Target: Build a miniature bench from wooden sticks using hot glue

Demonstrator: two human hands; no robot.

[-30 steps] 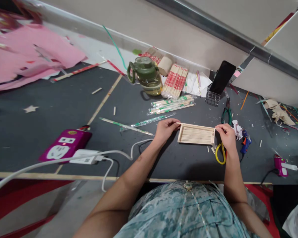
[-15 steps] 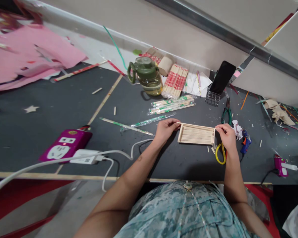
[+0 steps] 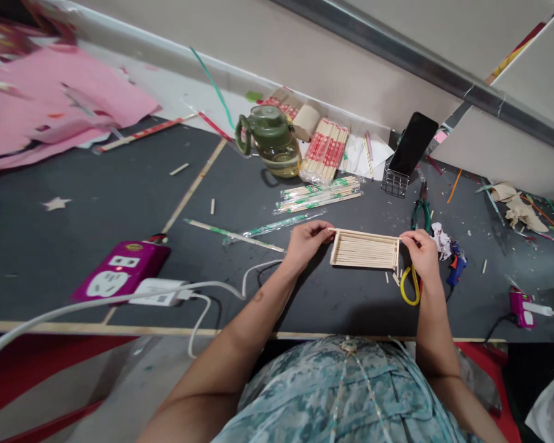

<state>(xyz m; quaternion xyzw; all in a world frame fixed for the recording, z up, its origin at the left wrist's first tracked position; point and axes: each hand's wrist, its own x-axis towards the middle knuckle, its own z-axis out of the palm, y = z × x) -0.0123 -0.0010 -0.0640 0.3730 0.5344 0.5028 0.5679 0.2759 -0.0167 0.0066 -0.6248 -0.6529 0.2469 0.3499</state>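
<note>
A shallow rectangular tray built of pale wooden sticks (image 3: pixel 365 251) rests in front of me, its floor a row of sticks side by side. My left hand (image 3: pixel 308 243) pinches the far left corner, where a stick end sticks out along the back edge. At the far right corner, my right hand (image 3: pixel 421 249) holds the other end of that edge between thumb and fingers. Yellow-handled scissors (image 3: pixel 410 289) lie partly under my right wrist. A few short stick offcuts (image 3: pixel 396 280) lie by the tray's near right corner.
Wrapped chopsticks (image 3: pixel 321 195) and a red-banded bundle (image 3: pixel 325 151) lie behind, beside a green-lidded jug (image 3: pixel 277 144). Rightward are a propped phone (image 3: pixel 414 144), pliers (image 3: pixel 421 212) and a blue glue gun (image 3: pixel 458 264). Leftward, a purple power strip (image 3: pixel 124 271) trails a white cable (image 3: pixel 221 284).
</note>
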